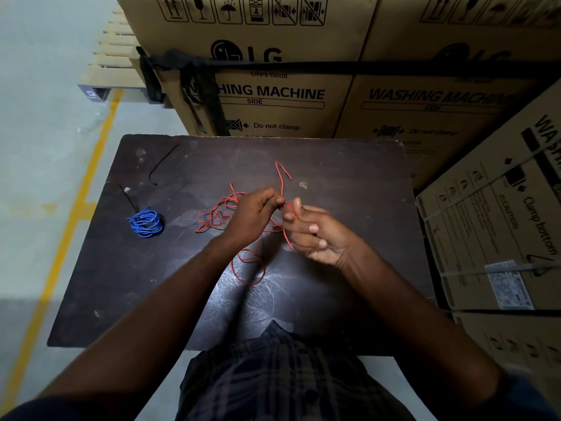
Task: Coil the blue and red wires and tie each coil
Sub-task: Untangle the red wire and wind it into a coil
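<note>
Red thin plastic-coated wire runs between both my hands above the middle of the dark scuffed table. My left hand pinches it between thumb and fingertips, knuckles up, right beside my right hand. The right hand lies palm up with its fingers curled in and the thumb raised, and the wire passes down across those fingers. The two hands nearly touch at the pinch.

From there one short end of the red wire rises away from me and bends over in a hook. The rest trails loose: a tangle of loops on the table under and to the left of my left hand, and another loop nearer my body, between my forearms.

Well off to my left, the blue wire lies on the table as a small tight coil, with a black cable tie sticking out from it. A second thin black tie lies apart near the far left corner. Brown cardboard washing-machine boxes stand behind the table.
</note>
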Motion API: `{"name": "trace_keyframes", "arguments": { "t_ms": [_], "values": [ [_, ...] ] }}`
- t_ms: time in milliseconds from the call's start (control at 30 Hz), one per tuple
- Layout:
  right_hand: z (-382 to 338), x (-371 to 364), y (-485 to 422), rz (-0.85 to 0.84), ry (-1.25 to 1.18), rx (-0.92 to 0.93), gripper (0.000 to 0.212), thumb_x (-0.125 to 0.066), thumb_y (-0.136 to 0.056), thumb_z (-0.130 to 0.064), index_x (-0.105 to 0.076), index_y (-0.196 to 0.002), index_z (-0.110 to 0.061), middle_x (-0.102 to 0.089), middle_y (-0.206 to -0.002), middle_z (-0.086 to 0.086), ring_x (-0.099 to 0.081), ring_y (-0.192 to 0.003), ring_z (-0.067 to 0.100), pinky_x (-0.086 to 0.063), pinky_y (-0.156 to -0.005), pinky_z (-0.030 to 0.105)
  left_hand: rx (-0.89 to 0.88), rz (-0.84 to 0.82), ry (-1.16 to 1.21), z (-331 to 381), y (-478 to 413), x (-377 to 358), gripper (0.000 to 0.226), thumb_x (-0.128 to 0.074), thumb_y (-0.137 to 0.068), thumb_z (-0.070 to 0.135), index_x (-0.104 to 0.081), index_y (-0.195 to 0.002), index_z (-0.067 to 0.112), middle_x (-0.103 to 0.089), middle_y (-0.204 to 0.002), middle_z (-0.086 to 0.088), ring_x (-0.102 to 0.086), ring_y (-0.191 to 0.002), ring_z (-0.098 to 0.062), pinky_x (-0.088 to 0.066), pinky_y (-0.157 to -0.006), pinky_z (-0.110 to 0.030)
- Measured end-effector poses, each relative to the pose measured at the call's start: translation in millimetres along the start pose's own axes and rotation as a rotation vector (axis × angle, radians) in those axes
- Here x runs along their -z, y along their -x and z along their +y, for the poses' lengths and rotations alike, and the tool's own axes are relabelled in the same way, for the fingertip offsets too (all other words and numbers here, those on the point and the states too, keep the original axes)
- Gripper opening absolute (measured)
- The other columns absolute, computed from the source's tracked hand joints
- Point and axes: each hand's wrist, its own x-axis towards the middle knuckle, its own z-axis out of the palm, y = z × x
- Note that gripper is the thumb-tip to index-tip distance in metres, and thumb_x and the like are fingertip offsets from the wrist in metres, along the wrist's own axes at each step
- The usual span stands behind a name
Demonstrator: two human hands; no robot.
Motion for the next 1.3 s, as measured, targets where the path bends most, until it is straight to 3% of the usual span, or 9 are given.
{"name": "trace_keyframes", "arguments": {
  "t_ms": [133, 267, 367, 500, 600, 733, 900, 1133, 1300],
  "values": [
    [-9.5, 0.4, -6.0, 0.138, 0.005, 0.204, 0.019, -0.035, -0.098, -0.014, -0.05, -0.089, -0.008, -0.041, -0.06, -0.006, -0.032, -0.041, 0.002, -0.025, -0.04, 0.016, 0.059, -0.038, -0.026, -8.3, 10.5, -7.9, 0.025, -0.042, -0.1, 0.029, -0.051, -0.077, 0.021, -0.051, -0.063, 0.004, -0.046, -0.06, -0.006, -0.035, -0.059, -0.018],
    [-22.9, 4.6, -12.4, 0.426, 0.081, 0.413, 0.021, -0.034, -0.102, -0.015, -0.05, -0.091, -0.007, -0.051, -0.061, -0.005, -0.044, -0.044, 0.005, -0.037, -0.044, 0.017, 0.09, -0.155, -0.09, -9.5, 23.6, -17.1, 0.029, -0.04, -0.101, 0.032, -0.052, -0.077, 0.021, -0.053, -0.062, 0.006, -0.05, -0.058, -0.004, -0.042, -0.063, -0.029],
    [-22.0, 13.8, -19.7, 0.583, 0.179, 0.543, 0.021, -0.036, -0.103, -0.012, -0.053, -0.092, -0.007, -0.061, -0.062, -0.005, -0.057, -0.05, 0.008, -0.048, -0.051, 0.019, 0.074, -0.194, -0.092, -1.0, 29.2, -21.1, 0.029, -0.044, -0.1, 0.03, -0.047, -0.072, 0.031, -0.052, -0.057, 0.013, -0.051, -0.056, 0.005, -0.041, -0.062, -0.024],
    [-26.6, 32.9, -27.7, 0.75, 0.32, 0.719, 0.018, -0.039, -0.101, -0.005, -0.053, -0.092, -0.007, -0.067, -0.065, -0.002, -0.066, -0.059, 0.011, -0.053, -0.059, 0.021, 0.022, -0.249, -0.103, 8.3, 34.4, -22.8, 0.025, -0.047, -0.099, 0.03, -0.057, -0.076, 0.026, -0.052, -0.058, 0.015, -0.051, -0.059, 0.007, -0.038, -0.063, -0.019],
    [-36.8, 53.1, -23.5, 0.876, 0.572, 0.745, 0.021, -0.04, -0.1, 0.0, -0.055, -0.089, -0.01, -0.068, -0.064, -0.002, -0.067, -0.06, 0.01, -0.054, -0.06, 0.02, -0.037, -0.26, -0.123, 11.9, 39.4, -17.7, 0.027, -0.045, -0.101, 0.027, -0.062, -0.08, 0.02, -0.054, -0.065, 0.017, -0.051, -0.065, 0.009, -0.038, -0.068, -0.016],
    [-12.0, 61.7, -15.2, 0.775, 0.933, 0.572, 0.019, -0.046, -0.096, 0.005, -0.059, -0.089, -0.007, -0.068, -0.064, -0.005, -0.062, -0.06, 0.003, -0.052, -0.063, 0.017, -0.115, -0.216, -0.158, 19.0, 31.4, -3.7, 0.03, -0.044, -0.101, 0.031, -0.062, -0.082, 0.016, -0.061, -0.072, 0.007, -0.057, -0.068, -0.005, -0.044, -0.068, -0.027],
    [17.7, 61.7, -7.1, 0.589, 1.091, 0.282, 0.023, -0.043, -0.101, -0.006, -0.059, -0.084, -0.009, -0.066, -0.066, 0.006, -0.056, -0.047, 0.011, -0.045, -0.047, 0.018, -0.142, -0.102, -0.241, 15.0, 11.2, 19.6, 0.032, -0.041, -0.099, 0.04, -0.062, -0.085, 0.019, -0.063, -0.079, 0.005, -0.061, -0.076, -0.017, -0.049, -0.071, -0.038],
    [30.1, 28.4, -4.8, 0.381, 0.722, 0.184, 0.037, -0.032, -0.104, -0.017, -0.064, -0.093, -0.003, -0.051, -0.054, -0.001, -0.038, -0.035, 0.006, -0.029, -0.037, 0.019, -0.122, -0.004, -0.199, 9.5, -1.3, 24.8, 0.023, -0.047, -0.097, 0.035, -0.061, -0.082, 0.025, -0.056, -0.075, 0.028, -0.049, -0.072, 0.0, -0.046, -0.07, -0.034],
    [28.0, 14.3, 6.1, 0.256, 0.308, 0.027, 0.038, -0.033, -0.101, -0.02, -0.063, -0.094, 0.003, -0.038, -0.051, -0.002, -0.031, -0.037, 0.005, -0.024, -0.037, 0.017, -0.123, 0.001, -0.176, 5.7, -0.3, 16.9, 0.017, -0.048, -0.096, 0.033, -0.06, -0.085, 0.026, -0.06, -0.081, 0.013, -0.058, -0.077, -0.012, -0.049, -0.071, -0.039]
  ]
}}
